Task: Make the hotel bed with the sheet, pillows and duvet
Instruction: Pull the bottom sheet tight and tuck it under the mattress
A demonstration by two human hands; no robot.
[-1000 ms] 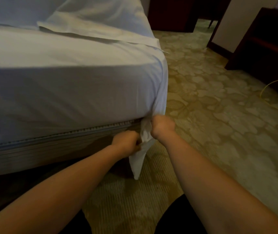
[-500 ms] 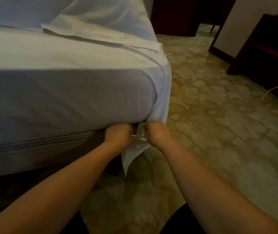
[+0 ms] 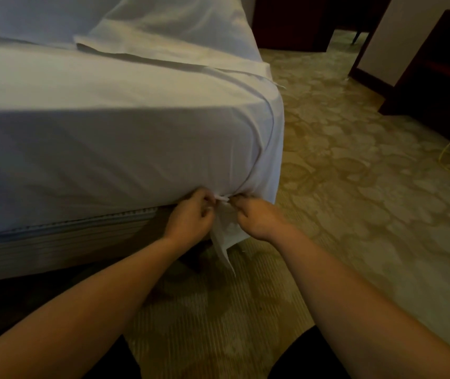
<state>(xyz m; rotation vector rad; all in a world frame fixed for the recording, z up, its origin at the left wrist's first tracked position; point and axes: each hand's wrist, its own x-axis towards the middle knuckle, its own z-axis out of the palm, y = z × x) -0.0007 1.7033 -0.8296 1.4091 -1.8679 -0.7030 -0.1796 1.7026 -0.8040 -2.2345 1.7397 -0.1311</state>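
White cotton sheet (image 3: 125,149) lies stretched over the top and near side of the mattress (image 3: 87,221), and we work at its near right corner, just above the bed base (image 3: 54,250). Our left hand (image 3: 191,217) and right hand (image 3: 259,218) sit close together there, each with fingers curled and pinching gathered sheet, a small twist of cloth between them. A second ago both hands held the corner lower, with a longer loose tail (image 3: 226,242) hanging. Now they have risen to the mattress's lower edge, and the tail dangles shorter above the carpet (image 3: 355,214). We judge the corner is being cinched and is nearly secured, though the tail is not yet tucked under. Folded linen (image 3: 163,31) waits on the far part of the bed, so pillows and duvet seem to lie ahead
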